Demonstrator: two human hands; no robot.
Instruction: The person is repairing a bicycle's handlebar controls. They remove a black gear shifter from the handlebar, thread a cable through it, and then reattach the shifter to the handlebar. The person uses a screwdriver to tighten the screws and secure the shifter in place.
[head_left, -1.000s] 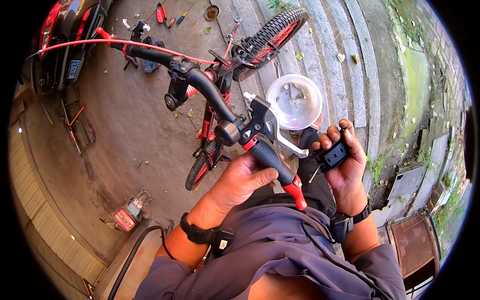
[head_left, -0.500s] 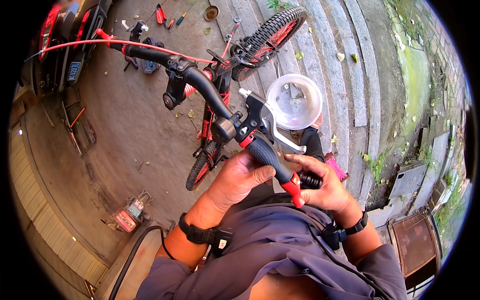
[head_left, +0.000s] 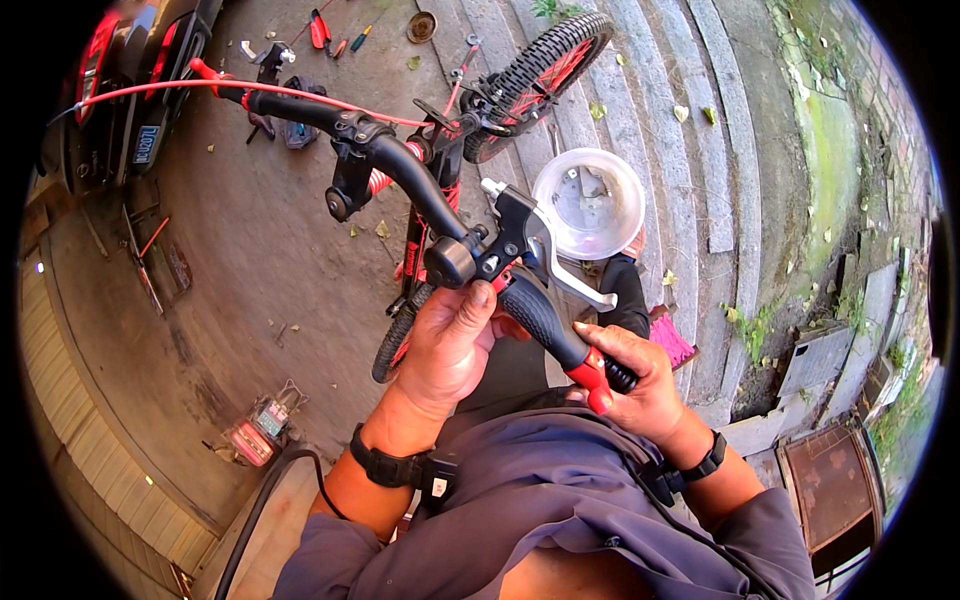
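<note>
Bare hands meet at the rubber grip (head_left: 540,315) of a bicycle handlebar (head_left: 420,190), seen from the wearer's head camera. At the grip's inner end, the left hand (head_left: 447,350) raises its thumb beside the red collar (head_left: 502,280), its fingers partly hidden behind the rubber; whether they pinch it cannot be told. At the outer end, the right hand (head_left: 640,385) curls around a black ribbed piece (head_left: 620,375), its forefinger against the grip, just beside the red bar end (head_left: 592,372).

The handlebar runs diagonally from upper left down toward the person's waist. A silver brake lever (head_left: 568,275) angles out beside the grip, and a round black fitting (head_left: 447,263) sits farther up the bar. From the far end, a red cable (head_left: 260,88) arcs across the bicycle.

Beyond the lever, a clear plastic tub (head_left: 634,210) holds small pieces near stone steps (head_left: 705,130). A screwdriver (head_left: 361,39) lies on the ground at the top, near red-handled pliers (head_left: 320,30); a dark car (head_left: 140,100) stands at upper left.
</note>
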